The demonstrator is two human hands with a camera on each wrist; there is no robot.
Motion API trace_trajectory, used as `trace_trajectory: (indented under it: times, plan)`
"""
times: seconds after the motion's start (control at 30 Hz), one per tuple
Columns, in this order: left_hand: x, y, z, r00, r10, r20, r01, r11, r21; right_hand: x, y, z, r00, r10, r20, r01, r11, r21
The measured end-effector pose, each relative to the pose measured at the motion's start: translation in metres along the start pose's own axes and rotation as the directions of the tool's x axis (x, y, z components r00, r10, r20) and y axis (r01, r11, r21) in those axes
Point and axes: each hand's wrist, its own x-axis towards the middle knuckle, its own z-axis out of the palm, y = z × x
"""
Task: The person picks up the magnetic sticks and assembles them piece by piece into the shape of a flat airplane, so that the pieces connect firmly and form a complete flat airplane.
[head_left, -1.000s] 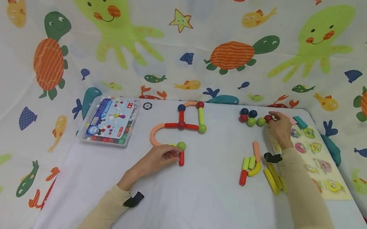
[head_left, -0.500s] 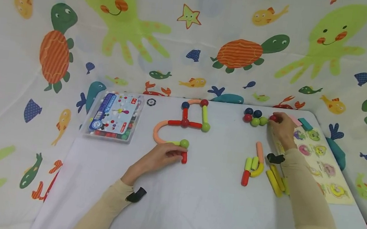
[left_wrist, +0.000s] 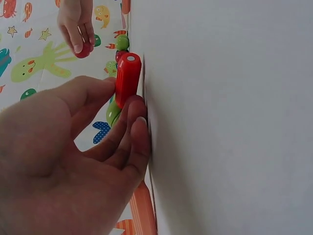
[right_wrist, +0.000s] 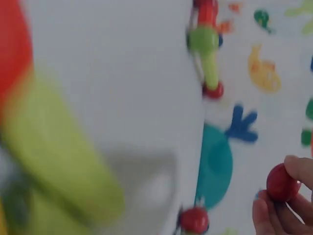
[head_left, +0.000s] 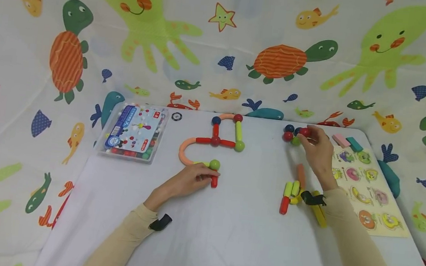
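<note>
Sea-animal cloth [head_left: 194, 2] hangs along the far edge of the white table [head_left: 242, 230]. A picture board [head_left: 369, 206] lies by the right edge, a stick-and-ball shape [head_left: 215, 141] mid-table, a plastic box [head_left: 132, 131] toward the left edge. Table surface spreads between the left hand [head_left: 187, 182], pinching a red stick [head_left: 214, 181] at the shape's near end, and the right hand [head_left: 319, 154], pinching a raised red ball [right_wrist: 282, 182].
</note>
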Motion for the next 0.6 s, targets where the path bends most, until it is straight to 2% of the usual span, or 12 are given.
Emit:
trace_trajectory:
  times: [0.13, 0.23, 0.47, 0.6]
  plan:
    - [0.000, 0.000, 0.000, 1.000, 0.006, -0.011, -0.006, 1.000, 0.004, -0.029, -0.024, 0.024, 0.994, -0.044, 0.097, 0.036, 0.996, 0.080]
    - [0.000, 0.000, 0.000, 1.000, 0.005, -0.004, -0.005, 1.000, -0.007, -0.053, -0.041, 0.039, 0.981, -0.072, 0.181, 0.047, 0.989, 0.138]
    - [0.001, 0.003, -0.001, 0.999, 0.007, 0.034, -0.008, 1.000, 0.015, -0.096, -0.055, 0.077, 0.931, -0.180, 0.318, 0.122, 0.974, 0.193]
    - [0.000, 0.004, -0.002, 1.000, 0.007, 0.029, -0.008, 1.000, 0.029, -0.118, -0.061, 0.092, 0.897, -0.212, 0.389, 0.143, 0.970, 0.199]
